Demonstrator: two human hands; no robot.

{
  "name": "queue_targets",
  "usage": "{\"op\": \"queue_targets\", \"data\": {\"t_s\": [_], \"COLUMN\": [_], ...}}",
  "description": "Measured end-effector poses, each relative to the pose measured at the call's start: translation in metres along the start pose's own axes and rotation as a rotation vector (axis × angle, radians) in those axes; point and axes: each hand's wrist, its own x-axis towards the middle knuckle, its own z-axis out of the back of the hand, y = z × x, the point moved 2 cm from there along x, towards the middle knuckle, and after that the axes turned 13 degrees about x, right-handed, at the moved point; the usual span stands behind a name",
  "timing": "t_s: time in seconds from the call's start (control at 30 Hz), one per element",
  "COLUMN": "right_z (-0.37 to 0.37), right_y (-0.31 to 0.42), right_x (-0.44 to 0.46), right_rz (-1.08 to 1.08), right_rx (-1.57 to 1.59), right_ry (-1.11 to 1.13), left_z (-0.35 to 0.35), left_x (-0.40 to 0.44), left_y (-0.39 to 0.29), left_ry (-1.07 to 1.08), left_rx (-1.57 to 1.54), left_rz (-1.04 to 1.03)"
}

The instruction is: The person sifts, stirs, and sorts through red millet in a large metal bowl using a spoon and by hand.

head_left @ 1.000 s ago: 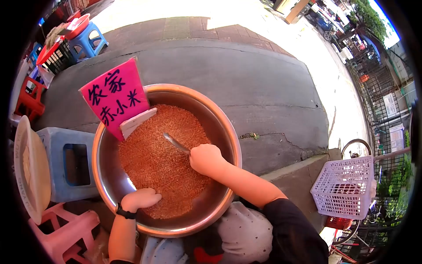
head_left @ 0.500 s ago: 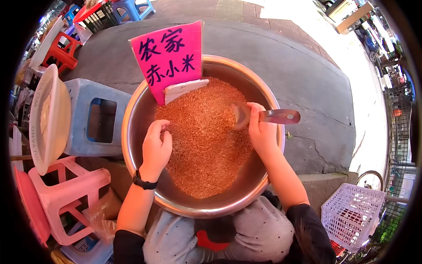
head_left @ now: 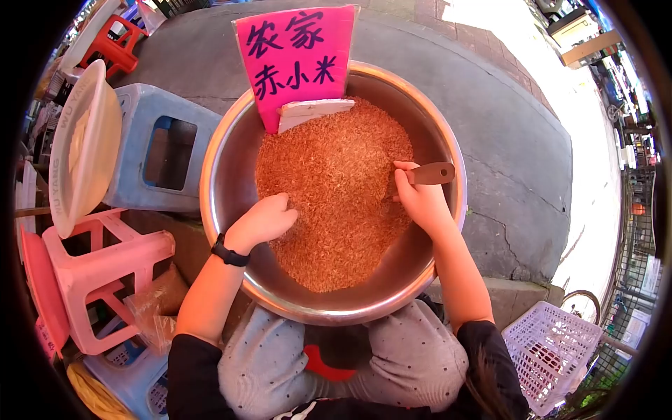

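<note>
A wide metal bowl holds a heap of reddish-brown grain. My left hand, with a black band at the wrist, is at the heap's left side, its fingers curled together against the grain; anything inside them is hidden. On the right side, my right hand is closed on a scoop. The scoop's handle points right, while its blade is hidden. A pink sign with black writing stands at the bowl's back left, behind a white piece resting in the grain.
Left of the bowl are a blue stool with a pale basin beside it, a pink stool and a plastic bag. A lilac basket is at the lower right. Grey paving lies beyond the bowl.
The view has shifted, moving the bowl up and right in frame. My left hand has left the bowl's near side for its left side. The scoop has turned, its handle now pointing right.
</note>
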Motion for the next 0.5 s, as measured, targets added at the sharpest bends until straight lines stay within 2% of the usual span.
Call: {"op": "queue_targets", "data": {"t_s": [0.03,0.13,0.17,0.27,0.3,0.4,0.43,0.5], "right_z": [0.000,0.001,0.003,0.005,0.006,0.007,0.007,0.004], "right_y": [0.001,0.009,0.010,0.024,0.031,0.024,0.027,0.028], "right_x": [-0.001,-0.002,0.000,-0.001,-0.002,0.000,-0.004,-0.008], "right_rz": [-0.060,-0.203,-0.200,-0.162,-0.098,0.033,0.056,0.135], "right_rx": [0.040,0.388,0.451,0.650,0.580,0.290,0.021,-0.089], "right_ry": [0.035,-0.039,-0.021,-0.094,-0.146,-0.234,-0.249,-0.164], "left_z": [0.002,0.006,0.006,0.017,0.015,0.014,0.010,0.004], "left_x": [-0.001,0.002,-0.004,-0.001,0.001,-0.006,-0.007,-0.007], "left_y": [-0.002,0.000,-0.004,-0.005,-0.002,-0.002,-0.004,0.000], "left_ry": [0.048,0.125,-0.023,-0.208,-0.376,-0.361,-0.362,-0.184], "left_rx": [-0.104,-0.616,-0.827,-1.030,-0.885,0.118,0.178,0.331], "left_rz": [0.014,-0.044,0.007,-0.097,-0.054,0.111,0.127,0.136]}}
